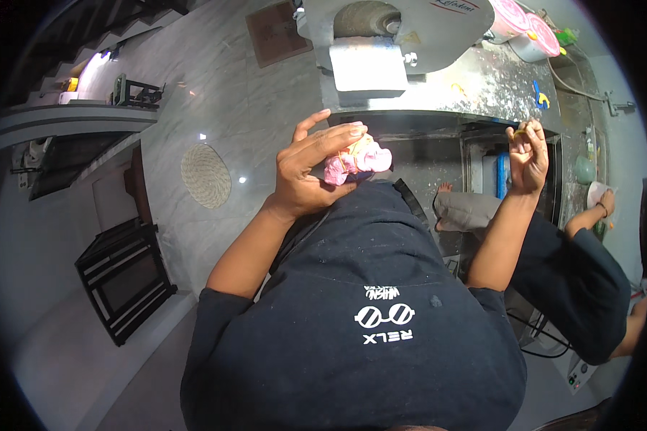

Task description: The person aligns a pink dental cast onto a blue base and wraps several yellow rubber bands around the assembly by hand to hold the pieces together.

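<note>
My left hand (302, 169) is closed around a lumpy pink piece (370, 159), with its index finger raised away from it. Thin orange bands appear to cross the pink surface, and a dark part shows beneath it. What exactly the piece is, I cannot tell. Off to the right, my right hand (529, 161) is held up with fingers curled and their tips pinched together. A small yellowish strip, possibly a rubber band (520, 133), shows at those fingertips. The two hands are well apart, in front of the counter edge.
A grey machine (446, 32) with a white tray (368, 68) stands on the powder-dusted counter (456, 97). A blue-and-yellow tool (541, 97) lies near the counter's right end, below pink-lidded buckets (535, 42). Another person (575, 280) sits close on my right. A woven mat (205, 176) lies on the left floor.
</note>
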A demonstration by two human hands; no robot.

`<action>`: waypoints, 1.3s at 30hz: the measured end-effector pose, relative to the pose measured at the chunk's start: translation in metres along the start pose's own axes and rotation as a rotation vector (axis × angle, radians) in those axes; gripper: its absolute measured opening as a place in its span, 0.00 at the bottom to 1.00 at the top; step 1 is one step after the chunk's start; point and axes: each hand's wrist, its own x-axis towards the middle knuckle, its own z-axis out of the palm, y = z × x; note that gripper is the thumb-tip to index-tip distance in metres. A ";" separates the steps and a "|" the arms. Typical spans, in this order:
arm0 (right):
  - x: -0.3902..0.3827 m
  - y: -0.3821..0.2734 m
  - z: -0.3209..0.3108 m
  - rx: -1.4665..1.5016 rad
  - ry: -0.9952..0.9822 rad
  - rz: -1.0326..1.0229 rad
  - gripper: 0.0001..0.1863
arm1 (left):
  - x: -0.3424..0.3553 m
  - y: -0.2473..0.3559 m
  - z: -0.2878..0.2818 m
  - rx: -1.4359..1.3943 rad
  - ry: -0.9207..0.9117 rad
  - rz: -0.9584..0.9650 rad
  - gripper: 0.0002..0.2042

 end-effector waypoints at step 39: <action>-0.211 0.018 0.225 -1.404 0.005 -0.239 0.43 | -0.040 -0.015 0.015 -0.393 -0.494 0.167 0.25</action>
